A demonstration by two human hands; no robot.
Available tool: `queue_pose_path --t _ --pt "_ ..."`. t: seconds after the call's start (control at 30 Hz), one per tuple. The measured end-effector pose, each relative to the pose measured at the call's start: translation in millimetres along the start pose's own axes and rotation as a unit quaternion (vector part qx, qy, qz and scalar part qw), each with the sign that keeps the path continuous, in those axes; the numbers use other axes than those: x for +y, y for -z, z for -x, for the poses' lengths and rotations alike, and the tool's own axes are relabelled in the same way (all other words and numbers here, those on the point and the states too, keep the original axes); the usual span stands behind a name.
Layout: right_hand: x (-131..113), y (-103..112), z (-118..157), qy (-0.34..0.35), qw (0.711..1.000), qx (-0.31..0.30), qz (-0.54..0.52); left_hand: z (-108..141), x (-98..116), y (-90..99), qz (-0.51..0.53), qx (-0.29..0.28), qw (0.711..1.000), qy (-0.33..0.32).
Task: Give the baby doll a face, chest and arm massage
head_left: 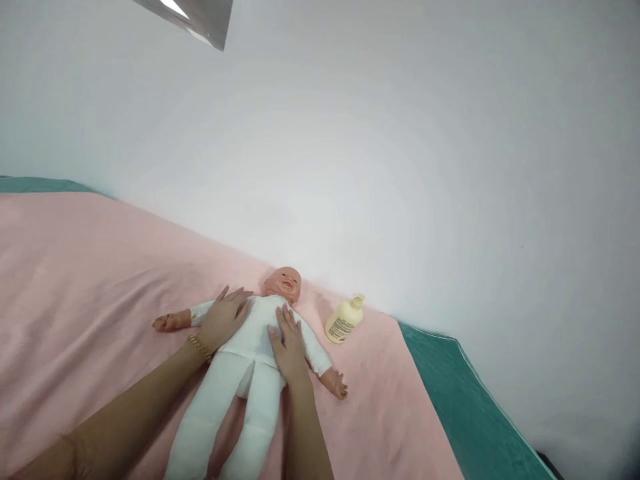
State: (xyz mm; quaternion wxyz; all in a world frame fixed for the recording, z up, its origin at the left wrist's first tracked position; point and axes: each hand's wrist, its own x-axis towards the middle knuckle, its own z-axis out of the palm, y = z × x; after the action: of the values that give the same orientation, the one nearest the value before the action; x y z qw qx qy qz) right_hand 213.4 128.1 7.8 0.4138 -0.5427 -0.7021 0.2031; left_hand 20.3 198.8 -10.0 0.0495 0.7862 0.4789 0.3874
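Note:
A baby doll point(257, 333) with a white cloth body and a plastic head, arms and feet out of sight, lies on its back with its arms spread. My left hand point(227, 320), with a gold bracelet point(200, 349) at the wrist, rests with fingers extended along the doll's chest and shoulder on the left side. On the other side of the chest, my right hand point(289, 347) lies flat with its fingers apart, pointing toward the doll's head. Neither hand grips anything. A pale yellow pump bottle point(345, 320) stands to the right of the doll's shoulder.
Under the doll spreads a wrinkled pink sheet point(90, 280). A green surface point(450, 380) shows past its right edge, and more green at the far left. A white wall point(350, 147) rises right behind. A grey sheet-like object point(210, 20) hangs at the top.

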Motion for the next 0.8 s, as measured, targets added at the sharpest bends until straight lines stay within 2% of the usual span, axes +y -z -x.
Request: queue_pose_path --t 0.13,0.3,0.47,0.6,0.73,0.8 --pt "11 -5 3 -0.044 0.998 0.046 -0.001 2 4 5.7 0.087 0.024 0.996 -0.007" --pt "13 -4 9 -0.026 0.994 0.064 -0.080 11 9 15.7 0.153 0.063 0.986 0.029" --pt "8 0 28 -0.025 0.983 0.099 -0.150 24 15 24.8 0.159 0.115 0.979 0.056" --pt "1 3 53 -0.024 0.977 0.125 -0.170 43 19 36.7 0.179 0.147 0.969 0.090" --pt "-5 5 79 -0.046 0.970 0.135 -0.198 70 21 51.2 0.217 0.152 0.959 0.102" --pt "-6 3 90 -0.060 0.961 0.146 -0.227 83 21 55.9 0.259 0.156 0.944 0.128"
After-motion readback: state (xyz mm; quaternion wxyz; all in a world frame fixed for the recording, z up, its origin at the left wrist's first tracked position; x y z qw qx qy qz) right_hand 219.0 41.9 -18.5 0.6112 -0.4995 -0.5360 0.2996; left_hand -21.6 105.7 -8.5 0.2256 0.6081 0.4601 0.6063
